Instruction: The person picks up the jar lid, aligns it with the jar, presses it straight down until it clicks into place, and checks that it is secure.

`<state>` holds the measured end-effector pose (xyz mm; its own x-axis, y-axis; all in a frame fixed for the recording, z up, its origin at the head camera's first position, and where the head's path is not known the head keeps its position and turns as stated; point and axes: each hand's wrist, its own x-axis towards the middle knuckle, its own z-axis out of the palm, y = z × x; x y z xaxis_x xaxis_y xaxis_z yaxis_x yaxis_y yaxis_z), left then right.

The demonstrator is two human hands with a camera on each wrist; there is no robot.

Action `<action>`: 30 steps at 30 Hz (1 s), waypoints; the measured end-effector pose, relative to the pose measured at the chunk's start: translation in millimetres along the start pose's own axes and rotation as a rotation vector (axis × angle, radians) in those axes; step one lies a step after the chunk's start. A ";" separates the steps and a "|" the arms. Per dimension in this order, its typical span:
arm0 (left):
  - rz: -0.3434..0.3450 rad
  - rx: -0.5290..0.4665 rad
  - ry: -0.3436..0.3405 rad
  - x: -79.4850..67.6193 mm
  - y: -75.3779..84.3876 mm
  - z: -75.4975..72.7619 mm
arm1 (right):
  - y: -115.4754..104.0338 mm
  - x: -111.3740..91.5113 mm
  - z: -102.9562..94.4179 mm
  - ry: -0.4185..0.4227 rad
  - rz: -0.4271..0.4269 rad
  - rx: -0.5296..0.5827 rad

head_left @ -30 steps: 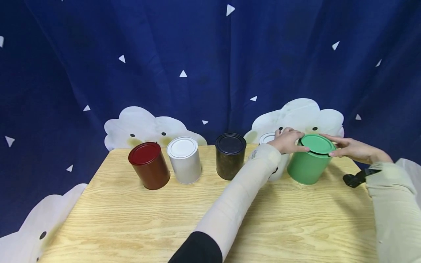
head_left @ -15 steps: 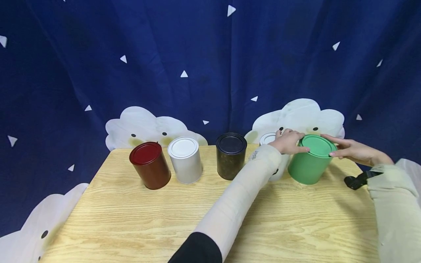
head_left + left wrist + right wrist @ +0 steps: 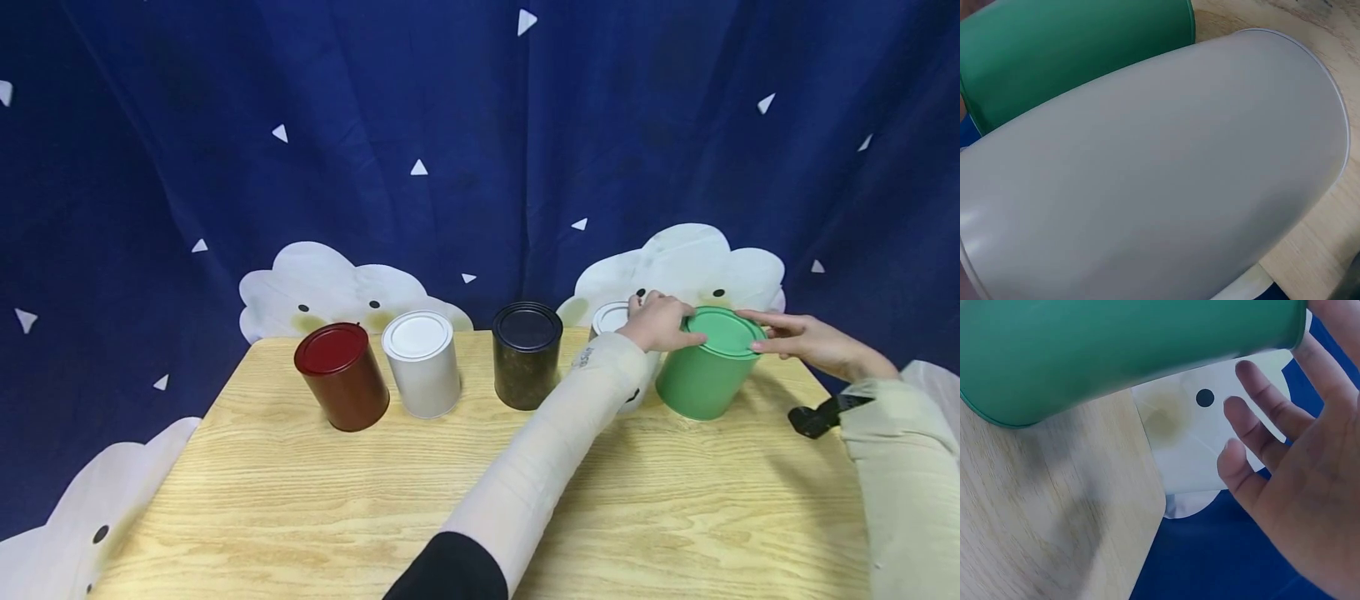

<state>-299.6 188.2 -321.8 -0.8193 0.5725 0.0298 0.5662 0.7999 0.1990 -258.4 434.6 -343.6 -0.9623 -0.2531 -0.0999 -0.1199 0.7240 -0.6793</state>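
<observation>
In the head view, a green can (image 3: 697,383) with a green lid (image 3: 726,332) stands upright on the table's right. The lid sits level on the rim. My left hand (image 3: 660,323) holds the lid's left edge, its thumb over the rim. At the right edge my right hand (image 3: 813,342) grips with thumb and index finger. Its other fingers (image 3: 1254,431) hang loosely beside the can in the right wrist view. Directly beneath my left hand and wrist stands a light grey can (image 3: 1166,156), close beside the green one and partly hidden in the head view.
Left along the table's back edge stand a black can (image 3: 527,358), a white-lidded can (image 3: 422,367) and a dark red can (image 3: 343,379), all lidded. The wooden table (image 3: 360,500) stretches in front. A dark blue curtain (image 3: 465,125) hangs behind.
The green lid has come down: the dark gap under its front edge has closed. My right thumb and index finger have shifted slightly along the rim; the cans have stayed put.
</observation>
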 end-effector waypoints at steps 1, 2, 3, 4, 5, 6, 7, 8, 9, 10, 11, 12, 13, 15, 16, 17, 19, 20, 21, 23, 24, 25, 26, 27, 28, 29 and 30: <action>-0.004 -0.001 0.001 0.4 0.1 0.2 | -1.2 0.4 -0.3 0.000 -0.002 -0.003; -0.009 -0.003 0.002 0.8 0.3 0.4 | -2.3 0.8 -0.6 0.001 -0.004 -0.004; -0.014 -0.005 0.003 1.2 0.6 0.7 | -3.6 1.2 -0.8 0.001 -0.007 -0.004; -0.020 -0.007 0.004 1.7 1.0 1.1 | -5.1 1.5 -1.1 0.000 -0.011 0.000; -0.026 -0.009 0.005 1.8 1.6 1.2 | -6.3 1.9 -1.3 0.002 -0.010 0.000; -0.029 -0.007 0.004 2.0 2.3 1.5 | -7.1 2.2 -1.8 -0.002 -0.011 -0.001; -0.030 -0.001 0.002 2.1 3.3 1.8 | -7.8 2.4 -2.3 -0.008 -0.011 -0.006; -0.028 0.011 0.001 2.1 4.5 2.0 | -8.3 2.7 -2.7 -0.015 -0.007 -0.011; -0.024 0.025 0.002 2.2 6.0 2.3 | -8.8 2.7 -3.1 -0.022 -0.004 -0.022; -0.019 0.042 0.002 2.2 7.6 2.5 | -9.2 3.0 -3.4 -0.031 0.000 -0.028; -0.016 0.061 0.003 2.2 9.3 2.7 | -9.4 3.5 -3.4 -0.043 -0.001 -0.032; -0.015 0.080 0.003 2.2 11.0 2.9 | -9.3 4.2 -3.2 -0.059 -0.010 -0.034; -0.015 0.097 0.004 2.4 12.5 3.0 | -9.8 4.8 -2.8 -0.073 -0.008 -0.035; -0.024 0.118 0.005 2.9 14.9 3.1 | -11.0 5.7 -1.9 -0.092 -0.002 -0.034; -0.030 0.123 0.004 3.2 15.7 3.2 | -11.7 6.4 -1.6 -0.102 0.002 -0.033; -0.037 0.127 0.005 3.5 16.3 3.2 | -12.4 7.2 -1.7 -0.111 0.006 -0.037; -0.046 0.127 0.003 4.7 16.9 3.3 | -14.6 8.2 -2.7 -0.112 0.021 -0.067; -0.049 0.127 0.002 5.4 17.3 3.3 | -15.9 8.7 -3.6 -0.107 0.025 -0.088; -0.052 0.127 0.001 5.9 17.6 3.3 | -17.3 9.4 -4.7 -0.101 0.023 -0.112; -0.060 0.127 -0.003 7.0 18.2 3.4 | -20.6 10.4 -6.7 -0.092 0.017 -0.152; -0.062 0.127 -0.006 7.4 18.4 3.5 | -22.0 10.6 -7.4 -0.084 0.018 -0.172; -0.061 0.132 -0.010 7.4 18.6 3.6 | -23.3 10.6 -8.0 -0.081 0.023 -0.182; -0.057 0.137 -0.014 7.2 18.7 3.7 | -24.5 10.1 -8.3 -0.080 0.026 -0.186; -0.053 0.141 -0.019 6.8 18.5 3.8 | -25.3 9.6 -8.5 -0.084 0.024 -0.185; -0.047 0.146 -0.022 6.3 17.8 3.7 | -25.9 9.1 -8.5 -0.086 0.024 -0.180; -0.041 0.150 -0.022 5.6 16.9 3.4 | -26.2 8.7 -8.3 -0.085 0.023 -0.177; -0.033 0.157 -0.020 4.6 15.7 2.6 | -26.6 8.7 -7.9 -0.077 0.020 -0.180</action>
<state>-294.2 203.8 -321.1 -0.8366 0.5477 0.0063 0.5475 0.8357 0.0440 -265.4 418.3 -320.7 -0.9441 -0.2809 -0.1726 -0.1492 0.8309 -0.5361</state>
